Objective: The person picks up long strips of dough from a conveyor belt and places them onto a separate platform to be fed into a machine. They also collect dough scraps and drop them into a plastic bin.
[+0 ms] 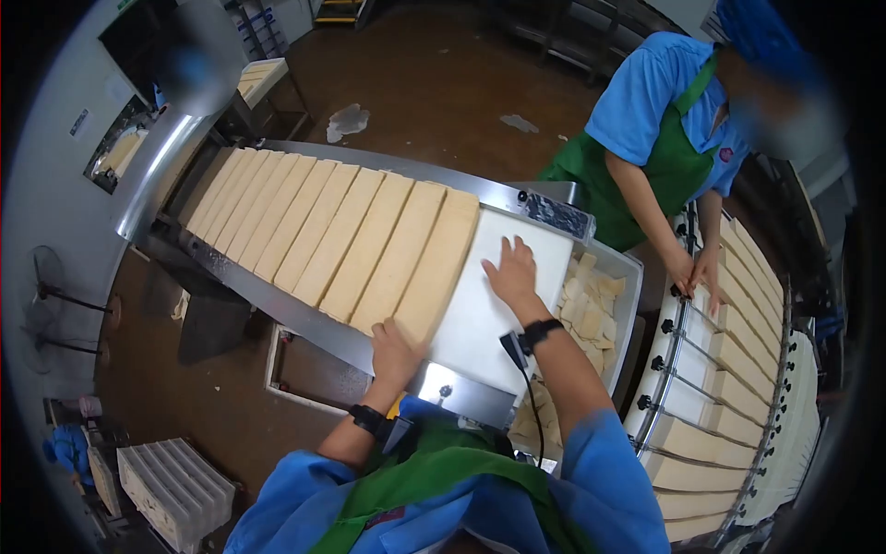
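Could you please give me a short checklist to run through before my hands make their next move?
1. Right hand free: ok, fingers spread, holding nothing, at the white board.
2. Left hand at the nearest strip: ok, it is at the strip's near end; how firmly it touches, cannot tell.
3. Strips side by side: ok, they form a row along the metal-edged line.
4. Black cable clear of the scrap bin: cannot tell, it hangs from the right wrist close by.
5. Co-worker's hands out of the way: ok, they are at the other line.
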Demonstrator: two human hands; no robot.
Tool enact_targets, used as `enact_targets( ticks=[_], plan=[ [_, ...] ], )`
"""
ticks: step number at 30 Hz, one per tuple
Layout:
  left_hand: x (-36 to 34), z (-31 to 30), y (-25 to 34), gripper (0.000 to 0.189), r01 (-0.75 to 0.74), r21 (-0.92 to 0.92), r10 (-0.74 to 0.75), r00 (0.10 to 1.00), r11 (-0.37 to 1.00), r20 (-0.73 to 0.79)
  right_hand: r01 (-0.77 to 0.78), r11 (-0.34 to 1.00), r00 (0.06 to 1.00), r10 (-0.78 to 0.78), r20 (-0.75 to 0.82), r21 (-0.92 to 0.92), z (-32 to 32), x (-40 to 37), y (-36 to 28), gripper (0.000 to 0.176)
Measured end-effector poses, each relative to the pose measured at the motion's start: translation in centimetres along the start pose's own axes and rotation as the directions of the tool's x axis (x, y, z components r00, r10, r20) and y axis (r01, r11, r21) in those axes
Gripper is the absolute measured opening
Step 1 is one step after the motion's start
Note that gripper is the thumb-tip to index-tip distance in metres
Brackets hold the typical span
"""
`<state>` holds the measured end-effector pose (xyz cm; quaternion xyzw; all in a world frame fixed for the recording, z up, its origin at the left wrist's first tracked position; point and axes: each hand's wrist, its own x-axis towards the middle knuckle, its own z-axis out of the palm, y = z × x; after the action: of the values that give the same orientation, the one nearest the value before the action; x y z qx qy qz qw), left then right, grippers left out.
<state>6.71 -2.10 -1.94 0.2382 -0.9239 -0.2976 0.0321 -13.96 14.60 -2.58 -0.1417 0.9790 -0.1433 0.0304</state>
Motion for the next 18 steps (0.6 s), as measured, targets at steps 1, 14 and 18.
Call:
enact_targets(
  ticks=[1, 14, 18],
  plan=[
    [0.1, -0.2, 0.1, 0.07, -0.008, 0.005, 0.008, 1.0, 1.0, 0.011, 0.001, 1.0, 1.0, -0.001, 0.008, 0.01, 0.6, 1.5, -1.5, 0.067],
    [1.3, -2.2, 1.0, 0.075, -0.007, 0.01, 0.003, 0.951, 1.0, 0.308, -0.324, 0.945, 0.935, 0.327, 0.135, -0.039, 0.1, 8.8, -6.8, 0.078],
    [2.0, -0.5, 0.1, 0.076, -0.341, -0.086, 0.352, 0.912, 0.936, 0.211, -0.558, 0.826, 0.829, 0.55, 0.1, 0.08, -3.2, 5.5, -1.2, 0.084]
  ],
)
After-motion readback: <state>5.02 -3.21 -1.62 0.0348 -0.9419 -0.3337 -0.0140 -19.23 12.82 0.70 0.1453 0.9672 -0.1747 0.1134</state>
